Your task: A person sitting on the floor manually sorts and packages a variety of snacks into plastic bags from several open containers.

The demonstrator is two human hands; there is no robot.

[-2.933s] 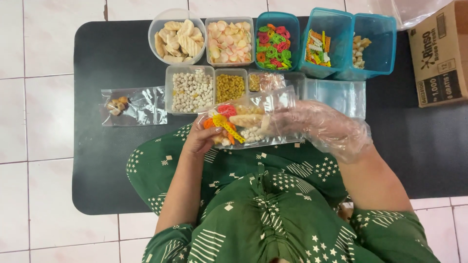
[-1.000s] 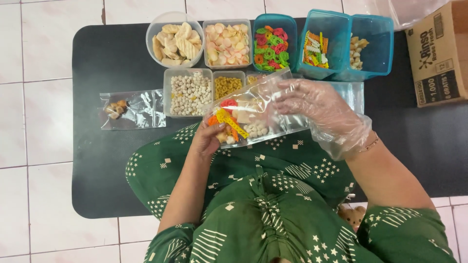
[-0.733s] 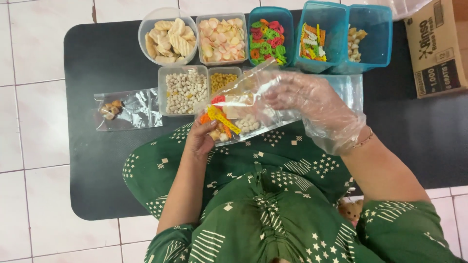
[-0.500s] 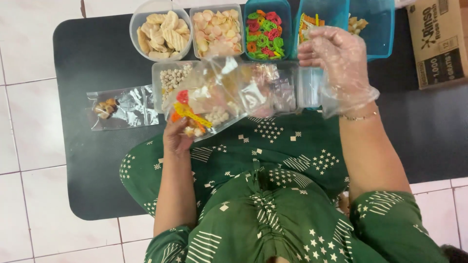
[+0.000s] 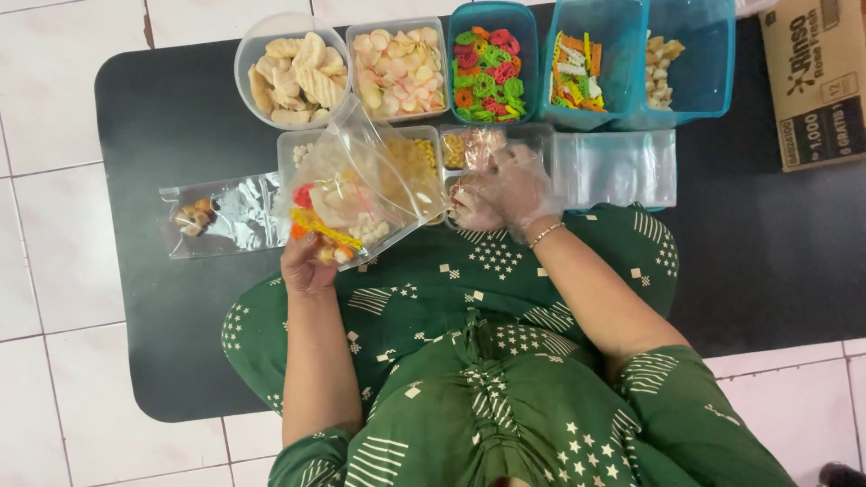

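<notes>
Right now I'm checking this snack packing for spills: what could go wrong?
1. The left hand grips the clear bag of mixed crackers only at its filled bottom, with the mouth tilted up and sideways; pieces might slide out.
2. The gloved right hand digs in a small container beside the bag; withdrawing could knock it.

Seen from above, the left hand [image 5: 305,264] holds up a clear bag of mixed snacks [image 5: 354,196] while the gloved right hand [image 5: 502,188] reaches into a small tub [image 5: 478,155] beside it, with five larger snack tubs [image 5: 487,56] lined up beyond on a black mat [image 5: 171,117].
</notes>
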